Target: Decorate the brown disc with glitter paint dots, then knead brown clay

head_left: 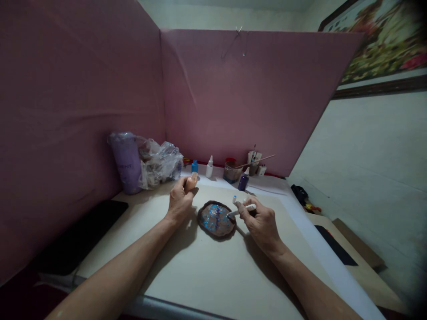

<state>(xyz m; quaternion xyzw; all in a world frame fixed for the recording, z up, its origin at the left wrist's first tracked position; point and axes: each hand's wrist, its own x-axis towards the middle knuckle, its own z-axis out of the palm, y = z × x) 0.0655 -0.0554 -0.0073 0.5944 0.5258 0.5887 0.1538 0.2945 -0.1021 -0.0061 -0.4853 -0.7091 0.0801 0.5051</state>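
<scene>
The right hand (262, 224) has its grip closed around a white pen (245, 209), whose long axis slants left and toward the table's (200, 275) near edge. Its tip meets or overhangs the right rim of a brown, blue-speckled disc (216, 221) lying mid-table. The left hand (180, 199), farther from the disc, grips a small peach bottle (191, 182).

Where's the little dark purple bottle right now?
In the head view, the dark purple bottle stands right of centre, beyond the right hand and just right of the jar.
</scene>
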